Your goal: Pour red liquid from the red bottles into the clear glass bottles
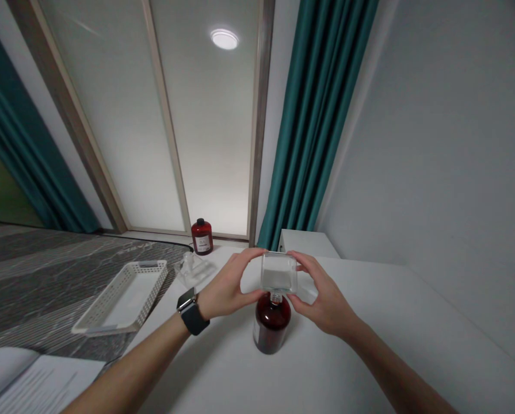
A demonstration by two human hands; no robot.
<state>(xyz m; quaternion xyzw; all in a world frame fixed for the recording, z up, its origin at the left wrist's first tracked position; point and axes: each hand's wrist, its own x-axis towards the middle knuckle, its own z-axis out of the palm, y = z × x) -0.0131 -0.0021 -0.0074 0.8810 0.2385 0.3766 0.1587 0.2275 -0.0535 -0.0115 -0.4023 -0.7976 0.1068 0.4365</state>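
Between my two hands is a clear square bottle, turned upside down with its narrow neck pointing down. My left hand grips its left side between thumb and fingers. On the opposite side my right hand pinches it the same way. Directly below stands a dark red-brown bottle, upright on the white table, with a pale label partly visible on its left. The clear neck meets the top of the dark bottle; whether it sits inside the opening, I cannot tell.
Behind, at the table's far edge, stands another red bottle with a black cap. Clear plastic pieces lie nearer. A white basket and an open book are at left. A white cabinet stands by the curtain.
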